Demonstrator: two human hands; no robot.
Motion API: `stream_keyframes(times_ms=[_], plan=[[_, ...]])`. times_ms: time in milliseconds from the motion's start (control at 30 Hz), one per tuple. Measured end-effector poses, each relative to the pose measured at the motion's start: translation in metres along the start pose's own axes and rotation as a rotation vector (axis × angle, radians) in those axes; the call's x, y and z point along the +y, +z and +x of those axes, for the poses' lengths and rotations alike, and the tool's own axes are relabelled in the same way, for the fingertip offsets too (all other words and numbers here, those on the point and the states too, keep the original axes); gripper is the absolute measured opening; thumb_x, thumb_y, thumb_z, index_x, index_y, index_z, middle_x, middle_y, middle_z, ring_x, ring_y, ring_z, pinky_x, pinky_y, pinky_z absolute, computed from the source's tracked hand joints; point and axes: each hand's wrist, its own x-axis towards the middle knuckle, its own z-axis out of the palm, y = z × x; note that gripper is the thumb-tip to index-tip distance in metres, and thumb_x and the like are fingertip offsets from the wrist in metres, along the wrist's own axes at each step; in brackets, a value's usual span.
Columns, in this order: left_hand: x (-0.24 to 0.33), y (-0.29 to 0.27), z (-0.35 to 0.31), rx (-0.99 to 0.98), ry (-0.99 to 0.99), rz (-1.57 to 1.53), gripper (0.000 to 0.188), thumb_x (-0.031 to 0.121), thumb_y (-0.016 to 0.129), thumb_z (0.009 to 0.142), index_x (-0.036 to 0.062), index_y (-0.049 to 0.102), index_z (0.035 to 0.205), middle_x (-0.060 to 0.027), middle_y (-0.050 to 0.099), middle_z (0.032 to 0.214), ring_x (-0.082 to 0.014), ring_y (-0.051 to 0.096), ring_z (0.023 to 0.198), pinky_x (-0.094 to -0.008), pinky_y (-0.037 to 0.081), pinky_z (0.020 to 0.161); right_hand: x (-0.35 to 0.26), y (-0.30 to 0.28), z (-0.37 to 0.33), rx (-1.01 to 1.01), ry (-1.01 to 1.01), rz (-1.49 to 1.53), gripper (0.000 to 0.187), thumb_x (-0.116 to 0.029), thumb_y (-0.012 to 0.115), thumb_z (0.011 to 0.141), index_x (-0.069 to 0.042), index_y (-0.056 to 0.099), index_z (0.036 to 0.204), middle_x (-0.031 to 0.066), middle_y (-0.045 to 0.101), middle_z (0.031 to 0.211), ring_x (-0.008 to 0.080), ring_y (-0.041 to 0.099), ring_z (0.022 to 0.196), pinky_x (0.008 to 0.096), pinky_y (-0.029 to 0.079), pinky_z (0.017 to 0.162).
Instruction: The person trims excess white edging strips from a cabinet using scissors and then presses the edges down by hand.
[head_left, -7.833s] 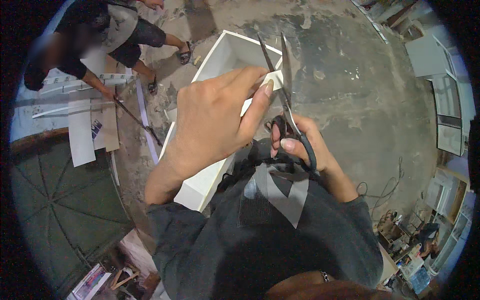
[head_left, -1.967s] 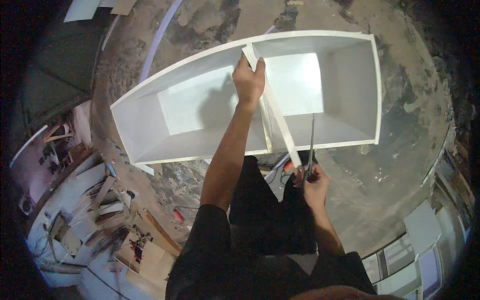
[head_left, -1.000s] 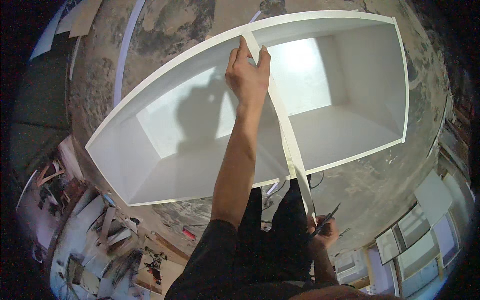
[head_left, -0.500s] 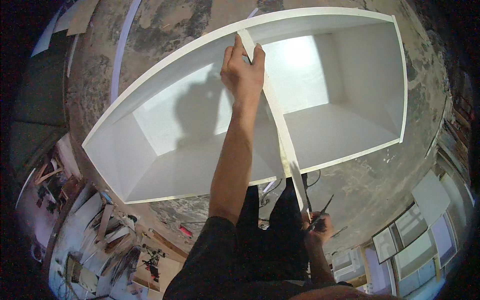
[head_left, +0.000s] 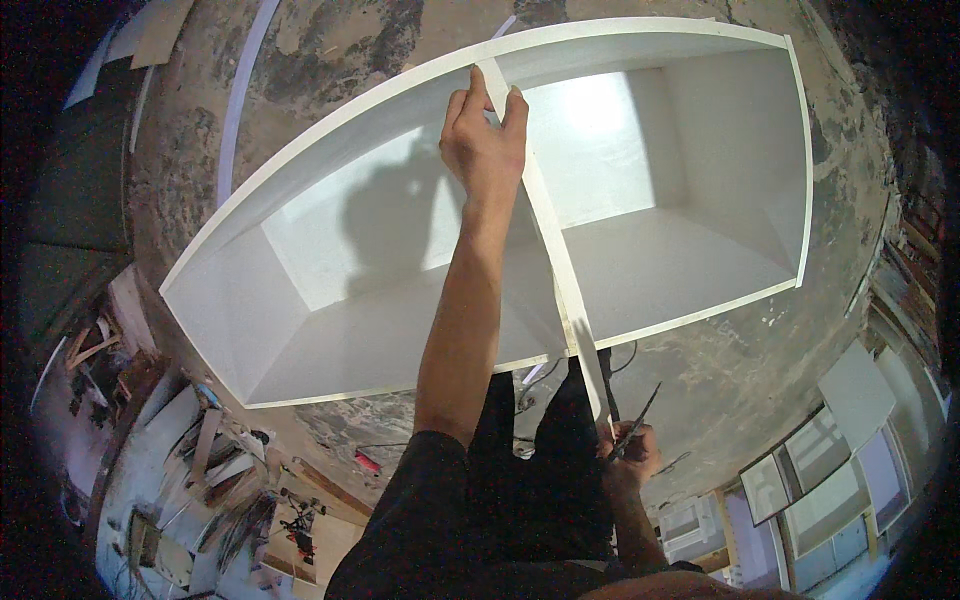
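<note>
A large white open-fronted cabinet box [head_left: 690, 240] lies on the floor before me, with a divider across its middle. Along the divider's edge runs a thin white edging strip [head_left: 552, 220], whose near end reaches past the box toward me. My left hand [head_left: 483, 140] grips the strip and divider edge near the far side, thumb to the right and fingers to the left. Close to my body, my right hand [head_left: 633, 458] is closed round dark scissors [head_left: 640, 412], their blades apart. The strip's near end meets that hand; whether its fingers also pinch it is hidden.
Wood offcuts [head_left: 215, 450] are heaped at the lower left beside a cardboard-coloured box [head_left: 305, 530]. White panels and frames [head_left: 840, 450] stand at the lower right. A pale lilac strip [head_left: 240, 100] lies on the stained concrete floor. A small red object [head_left: 367, 462] is near my legs.
Little differs. My right hand and the scissors have shifted slightly, with the blades tilted a bit differently. The left hand stays at the far end of the strip.
</note>
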Motion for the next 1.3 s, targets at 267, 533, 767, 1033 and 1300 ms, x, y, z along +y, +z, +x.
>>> stream_keyframes(times_ms=[267, 533, 767, 1033, 1300], plan=[[0.0, 0.002, 0.0, -0.025, 0.0, 0.02, 0.052, 0.025, 0.074, 0.076, 0.0025, 0.062, 0.121, -0.0043, 0.052, 0.073, -0.0161, 0.051, 0.058, -0.0306, 0.044, 0.057, -0.002, 0.007, 0.001, 0.017, 0.139, 0.111, 0.024, 0.006, 0.07, 0.073, -0.004, 0.053, 0.087, 0.0036, 0.058, 0.08, 0.0102, 0.056, 0.063, 0.0251, 0.047, 0.054], [0.004, 0.002, 0.001, -0.006, 0.048, 0.0, 0.049, 0.019, 0.071, 0.077, -0.0017, 0.061, 0.12, -0.0067, 0.051, 0.071, -0.0186, 0.053, 0.06, -0.0326, 0.044, 0.056, -0.005, 0.006, 0.003, 0.008, 0.132, 0.019, 0.027, 0.011, 0.067, 0.072, -0.005, 0.052, 0.086, 0.0046, 0.058, 0.083, 0.0115, 0.057, 0.063, 0.0262, 0.049, 0.054], [0.004, 0.007, 0.001, 0.041, 0.046, -0.053, 0.046, 0.018, 0.071, 0.077, -0.0029, 0.062, 0.117, -0.0076, 0.049, 0.067, -0.0186, 0.051, 0.057, -0.0332, 0.042, 0.053, -0.005, 0.007, 0.007, 0.011, 0.061, 0.048, 0.026, 0.011, 0.067, 0.074, -0.006, 0.051, 0.086, 0.005, 0.059, 0.084, 0.011, 0.057, 0.062, 0.0259, 0.049, 0.054], [0.004, 0.009, 0.0, 0.048, 0.032, -0.058, 0.043, 0.018, 0.07, 0.079, -0.0033, 0.063, 0.115, -0.0084, 0.05, 0.067, -0.0203, 0.051, 0.058, -0.0349, 0.042, 0.054, -0.018, 0.007, 0.013, -0.011, 0.193, 0.025, 0.027, 0.012, 0.067, 0.074, -0.005, 0.051, 0.087, 0.0056, 0.059, 0.084, 0.0101, 0.057, 0.06, 0.0251, 0.048, 0.051], [0.0, 0.01, -0.001, 0.105, 0.075, 0.072, 0.041, 0.022, 0.072, 0.079, 0.0012, 0.066, 0.114, -0.0083, 0.05, 0.068, -0.0224, 0.052, 0.059, -0.0364, 0.041, 0.055, -0.026, 0.011, 0.019, -0.025, 0.228, 0.198, 0.028, 0.012, 0.067, 0.075, -0.006, 0.049, 0.087, 0.0049, 0.058, 0.084, 0.0097, 0.056, 0.059, 0.0239, 0.048, 0.048]])
